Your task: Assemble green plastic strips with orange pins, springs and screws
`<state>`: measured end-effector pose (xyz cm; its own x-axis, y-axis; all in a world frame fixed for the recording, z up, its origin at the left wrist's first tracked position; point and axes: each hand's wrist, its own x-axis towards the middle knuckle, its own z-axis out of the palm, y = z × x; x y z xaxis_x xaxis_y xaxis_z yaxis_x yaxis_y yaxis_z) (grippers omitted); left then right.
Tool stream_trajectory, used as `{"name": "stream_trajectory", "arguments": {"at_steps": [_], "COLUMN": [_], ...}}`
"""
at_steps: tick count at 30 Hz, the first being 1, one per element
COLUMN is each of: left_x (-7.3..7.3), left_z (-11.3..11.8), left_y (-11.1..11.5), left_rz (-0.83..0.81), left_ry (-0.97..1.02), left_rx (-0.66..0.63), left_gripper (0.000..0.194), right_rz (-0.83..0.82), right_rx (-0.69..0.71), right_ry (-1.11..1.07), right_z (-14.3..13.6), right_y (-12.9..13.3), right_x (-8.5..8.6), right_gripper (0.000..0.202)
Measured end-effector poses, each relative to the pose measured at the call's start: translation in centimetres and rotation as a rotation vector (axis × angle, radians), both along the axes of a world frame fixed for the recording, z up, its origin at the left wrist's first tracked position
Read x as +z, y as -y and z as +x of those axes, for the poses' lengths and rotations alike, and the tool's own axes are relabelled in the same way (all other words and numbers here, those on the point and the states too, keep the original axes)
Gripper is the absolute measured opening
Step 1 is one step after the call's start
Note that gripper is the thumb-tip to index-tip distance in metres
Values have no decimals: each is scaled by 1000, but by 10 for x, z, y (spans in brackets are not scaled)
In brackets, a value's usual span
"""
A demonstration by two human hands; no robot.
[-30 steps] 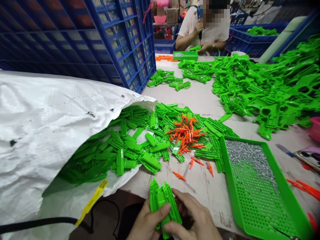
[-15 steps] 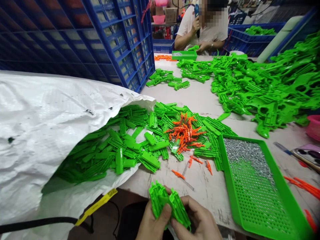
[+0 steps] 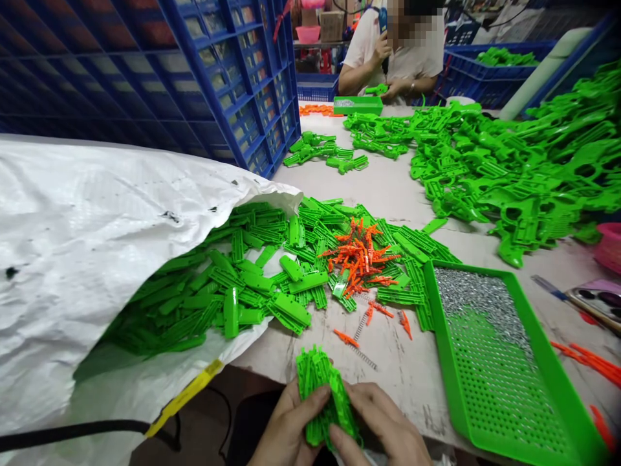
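My left hand (image 3: 297, 417) is closed around a bundle of green slotted plastic parts (image 3: 317, 388) at the bottom centre, its thumb across the front. On the right side of the same bundle, my right hand (image 3: 383, 421) presses with thumb and fingers. Beyond the hands lies a heap of orange pieces (image 3: 359, 255) with springs, on top of flat green parts (image 3: 295, 310). A few orange pieces and springs (image 3: 363, 358) lie loose on the table (image 3: 398, 375), nearer to my hands.
A white sack (image 3: 121, 213) spills green parts at left, before a blue crate (image 3: 233, 84). At right are a green tray (image 3: 514, 388) of small metal pieces, a heap of green gun-shaped shells (image 3: 514, 155) and a phone (image 3: 596, 301). Across the table sits a person (image 3: 417, 58) holding a tool.
The green parts between my hands have come closer together and stand more upright. My left thumb has moved slightly up, and my right hand has shifted a little left.
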<state>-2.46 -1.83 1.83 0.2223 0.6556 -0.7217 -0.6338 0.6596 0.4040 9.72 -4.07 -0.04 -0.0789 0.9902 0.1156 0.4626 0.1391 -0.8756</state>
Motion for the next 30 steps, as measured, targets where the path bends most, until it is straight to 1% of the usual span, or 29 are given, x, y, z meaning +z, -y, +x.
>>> {"name": "stream_trajectory", "arguments": {"at_steps": [2, 4, 7, 10, 12, 13, 14, 16, 17, 19, 20, 21, 23, 25, 27, 28, 30], "left_x": [1, 0, -2, -3, -2, -1, -1, 0, 1, 1, 0, 0, -1, -2, -3, -4, -4], "left_z": [0, -1, -3, -10, -15, -17, -19, -22, -22, -22, -21, -20, -17, -14, -10, -8, -5], "left_y": [0, 0, 2, 3, 4, 4, 4, 4, 4, 3, 3, 3, 3, 3, 3, 3, 3], "left_rz": [-14, -8, 27, 34, 6, -13, -32, -60, -65, -64, -63, -63, -68, -57, -9, 20, 70], "left_ry": [1, 6, 22, 15, -22, -42, -55, -57, -50, -36, -36, -41, -57, -68, -74, -80, -102], "left_rx": [-25, -32, -24, -22, -16, -7, 5, 31, 41, 55, 55, 52, 49, 47, 61, 72, 101], "left_gripper": [24, 26, 31, 28, 25, 25, 25, 25, 26, 26, 26, 26, 27, 27, 29, 29, 29], "right_rz": [-67, -69, -51, -37, -25, -4, 29, 120, 161, 209, 230, 251, 260, 163, 8, -47, -82], "right_rx": [17, 16, 45, 137, 209, 199, 158, 50, 19, 43, 61, 62, 18, 5, 46, 66, 70], "right_ry": [23, 76, 177, 209, 198, 225, 285, 462, 544, 640, 642, 609, 450, 201, -31, -113, -206], "right_z": [7, 6, -3, -6, 0, 4, 9, 16, 18, 19, 19, 18, 16, 13, 9, 7, 2], "right_y": [0, 2, 6, 1, -12, -20, -29, -45, -51, -56, -56, -54, -47, -39, -33, -31, -28], "right_x": [-2, -8, -13, -7, 0, 2, 3, 0, -2, -7, -8, -8, -5, 0, 3, 4, 4], "right_gripper": [41, 50, 51, 53, 42, 36, 31, 29, 29, 31, 32, 32, 27, 21, 17, 17, 18]}}
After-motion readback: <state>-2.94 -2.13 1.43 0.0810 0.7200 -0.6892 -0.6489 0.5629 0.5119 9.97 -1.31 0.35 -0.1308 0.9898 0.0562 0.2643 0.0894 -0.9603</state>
